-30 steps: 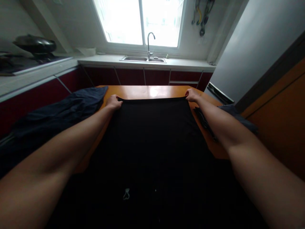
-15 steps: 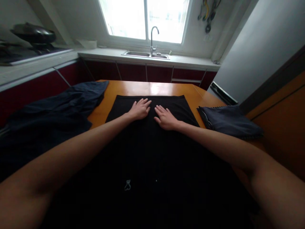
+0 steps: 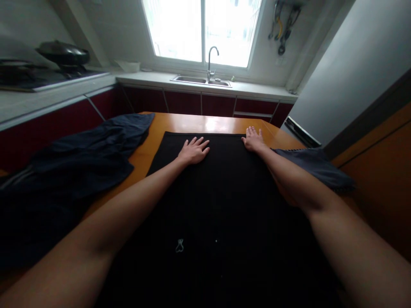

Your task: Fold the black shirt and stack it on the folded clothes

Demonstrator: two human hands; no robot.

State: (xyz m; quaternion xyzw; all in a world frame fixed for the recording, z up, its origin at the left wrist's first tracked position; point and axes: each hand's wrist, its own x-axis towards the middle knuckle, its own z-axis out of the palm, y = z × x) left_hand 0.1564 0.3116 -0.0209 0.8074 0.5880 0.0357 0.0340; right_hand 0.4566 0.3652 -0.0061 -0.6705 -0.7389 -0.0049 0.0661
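Note:
A black garment (image 3: 218,192) lies spread flat over the wooden table (image 3: 189,122), its straight hem toward the window. Low on its front shows a small pale outline motif (image 3: 180,245); its near part is too dark to make out. My left hand (image 3: 194,151) rests palm down on the cloth near the hem, fingers spread, holding nothing. At the far right corner of the hem lies my right hand (image 3: 253,139), flat with fingers stretched out and their tips past the cloth's edge.
Dark blue clothing (image 3: 96,149) is heaped at the left. A folded dark grey cloth (image 3: 311,164) sits at the table's right edge, partly behind my right forearm. Beyond the table are a counter with a sink (image 3: 192,80), a wok (image 3: 64,53) on a stove, and a fridge (image 3: 346,72).
My right hand has slid right, from the middle of the cloth to its far right corner. My left hand stays near the hem. The whole view has shifted slightly.

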